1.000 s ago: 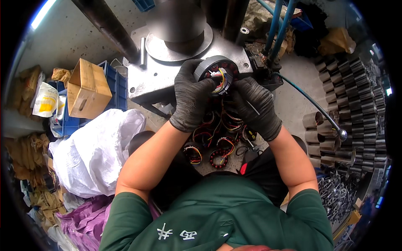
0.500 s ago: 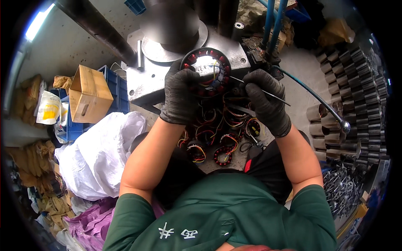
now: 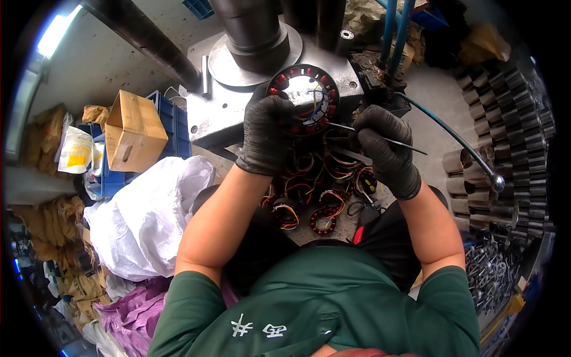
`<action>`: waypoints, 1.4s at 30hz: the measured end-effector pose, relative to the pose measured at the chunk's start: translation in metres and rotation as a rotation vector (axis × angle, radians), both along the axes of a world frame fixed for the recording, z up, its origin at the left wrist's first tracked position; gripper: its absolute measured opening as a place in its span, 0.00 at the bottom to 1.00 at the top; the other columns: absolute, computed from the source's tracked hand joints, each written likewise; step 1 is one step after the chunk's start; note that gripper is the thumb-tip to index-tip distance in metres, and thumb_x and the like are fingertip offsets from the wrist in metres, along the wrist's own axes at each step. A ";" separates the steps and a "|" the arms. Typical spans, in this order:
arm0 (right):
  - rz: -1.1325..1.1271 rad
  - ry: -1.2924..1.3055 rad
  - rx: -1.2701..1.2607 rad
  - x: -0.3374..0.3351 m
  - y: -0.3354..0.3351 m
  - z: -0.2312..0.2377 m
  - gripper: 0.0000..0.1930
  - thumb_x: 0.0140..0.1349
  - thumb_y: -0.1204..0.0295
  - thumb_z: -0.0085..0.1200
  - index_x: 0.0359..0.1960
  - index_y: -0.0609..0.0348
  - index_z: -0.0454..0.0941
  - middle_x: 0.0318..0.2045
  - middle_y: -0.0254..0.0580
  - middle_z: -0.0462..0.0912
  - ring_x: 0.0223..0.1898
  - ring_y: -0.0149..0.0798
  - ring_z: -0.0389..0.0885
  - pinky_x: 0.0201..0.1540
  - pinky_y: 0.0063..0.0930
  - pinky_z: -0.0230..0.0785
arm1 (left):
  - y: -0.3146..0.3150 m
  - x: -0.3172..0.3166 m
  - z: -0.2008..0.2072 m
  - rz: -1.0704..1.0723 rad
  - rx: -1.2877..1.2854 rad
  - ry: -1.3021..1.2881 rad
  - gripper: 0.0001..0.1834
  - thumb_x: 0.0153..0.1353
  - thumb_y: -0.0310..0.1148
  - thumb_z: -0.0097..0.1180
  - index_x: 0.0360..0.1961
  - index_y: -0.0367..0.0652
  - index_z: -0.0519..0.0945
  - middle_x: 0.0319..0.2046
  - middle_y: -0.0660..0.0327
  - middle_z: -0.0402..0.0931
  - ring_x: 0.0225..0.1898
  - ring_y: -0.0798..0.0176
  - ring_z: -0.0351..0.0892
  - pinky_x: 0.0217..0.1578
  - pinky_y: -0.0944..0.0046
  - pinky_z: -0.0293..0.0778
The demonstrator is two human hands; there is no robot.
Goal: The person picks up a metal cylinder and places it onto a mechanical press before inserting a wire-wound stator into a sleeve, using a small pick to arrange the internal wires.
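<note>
Here's the left hand (image 3: 266,128), in a dark glove, clamped on the left side of the ring (image 3: 333,95). The thumb presses on the near face; the other fingers curl round behind, mostly hidden. The ring is up in front of the chest, its open face toward the camera, red windings all round the inside and coloured wires (image 3: 316,95) showing across the middle.

Over to the right hand (image 3: 386,149), gloved too: thumb and fingers are pinched together on a slim rod (image 3: 409,147). One end slants out past the hand to the right, the other points at the ring's lower right edge; it looks to be touching there, though the tip is too small to be sure.

Beyond the ring sits the metal plate (image 3: 223,122), bearing a flat disc (image 3: 219,64) with a dark cylinder (image 3: 253,30) above it. A bright pin (image 3: 206,76) stands to the left.

Below the hands, more wound rings lie in a cluster on the floor, one small ring (image 3: 314,221) nearest the person. White sack (image 3: 148,220) and carton (image 3: 137,134) to the left; stacked steel sleeves (image 3: 505,137) far right.
</note>
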State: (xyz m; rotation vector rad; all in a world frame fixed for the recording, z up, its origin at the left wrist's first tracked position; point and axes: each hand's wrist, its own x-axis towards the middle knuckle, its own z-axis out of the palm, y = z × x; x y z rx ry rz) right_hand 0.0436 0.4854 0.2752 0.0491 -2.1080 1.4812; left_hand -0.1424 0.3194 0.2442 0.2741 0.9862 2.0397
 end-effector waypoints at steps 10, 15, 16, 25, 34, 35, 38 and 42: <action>0.181 -0.170 -0.352 0.001 -0.006 -0.004 0.09 0.62 0.69 0.57 0.37 0.62 0.80 0.27 0.36 0.81 0.29 0.30 0.79 0.31 0.29 0.72 | 0.001 0.017 0.028 0.065 0.048 0.053 0.36 0.50 0.27 0.54 0.65 0.32 0.69 0.38 0.53 0.84 0.39 0.53 0.89 0.42 0.48 0.90; 0.091 -0.098 -0.477 0.001 -0.012 -0.001 0.10 0.65 0.68 0.57 0.42 0.62 0.80 0.30 0.35 0.83 0.33 0.29 0.82 0.37 0.27 0.77 | -0.002 0.021 0.037 0.121 0.006 0.029 0.34 0.48 0.26 0.54 0.61 0.32 0.71 0.36 0.54 0.83 0.25 0.60 0.83 0.34 0.56 0.89; 0.063 -0.096 -0.486 0.001 -0.009 -0.003 0.11 0.66 0.68 0.57 0.42 0.62 0.81 0.30 0.36 0.84 0.33 0.29 0.82 0.38 0.27 0.78 | 0.001 0.025 0.041 0.155 0.006 0.020 0.33 0.47 0.25 0.54 0.60 0.31 0.72 0.36 0.54 0.83 0.23 0.61 0.81 0.33 0.58 0.89; 0.259 -0.231 -0.613 -0.005 0.008 -0.003 0.13 0.64 0.67 0.56 0.43 0.65 0.80 0.28 0.42 0.85 0.29 0.33 0.84 0.34 0.28 0.79 | -0.001 0.023 0.037 0.146 0.000 0.187 0.32 0.46 0.22 0.53 0.57 0.29 0.71 0.40 0.49 0.83 0.30 0.58 0.86 0.35 0.61 0.89; 0.069 -0.158 -0.660 -0.008 -0.001 -0.001 0.15 0.63 0.63 0.56 0.38 0.66 0.79 0.25 0.46 0.83 0.23 0.37 0.82 0.27 0.28 0.75 | 0.000 0.021 0.029 0.210 -0.015 0.370 0.35 0.41 0.22 0.55 0.58 0.29 0.71 0.47 0.47 0.82 0.45 0.51 0.87 0.46 0.56 0.88; 0.015 -0.156 -0.657 -0.008 0.000 -0.003 0.16 0.62 0.61 0.56 0.37 0.66 0.79 0.24 0.46 0.82 0.21 0.38 0.81 0.25 0.29 0.73 | 0.000 0.021 0.028 0.213 -0.032 0.403 0.36 0.41 0.22 0.55 0.58 0.28 0.71 0.47 0.47 0.82 0.46 0.51 0.87 0.47 0.56 0.88; 0.071 -0.248 -0.641 -0.008 0.004 -0.004 0.13 0.63 0.65 0.55 0.40 0.65 0.80 0.26 0.42 0.83 0.25 0.33 0.83 0.31 0.27 0.77 | 0.001 0.021 0.025 0.213 0.028 0.375 0.33 0.44 0.18 0.60 0.57 0.27 0.71 0.43 0.47 0.82 0.40 0.58 0.85 0.44 0.61 0.85; 0.288 -0.411 -0.441 -0.007 0.013 -0.008 0.15 0.62 0.63 0.56 0.40 0.65 0.80 0.25 0.41 0.83 0.25 0.32 0.82 0.30 0.28 0.76 | -0.001 0.021 0.028 0.186 0.025 0.358 0.35 0.41 0.21 0.58 0.57 0.27 0.72 0.46 0.47 0.82 0.45 0.53 0.86 0.48 0.57 0.86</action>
